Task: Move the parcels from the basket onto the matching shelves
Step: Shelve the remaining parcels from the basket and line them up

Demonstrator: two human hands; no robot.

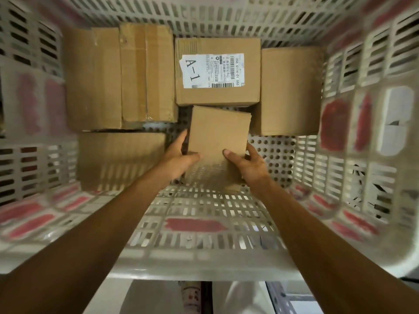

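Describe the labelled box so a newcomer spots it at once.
Look in the white slotted basket, along its far wall. The labelled box sits mid-row, between a taped box and a plain box. Only it bears a white shipping label marked A-1.

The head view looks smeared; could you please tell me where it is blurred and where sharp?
In the head view, the basket walls smear and bow toward the edges; the A-1 label at centre reads sharp; the small box held by the left hand and right hand blurs at its near end.
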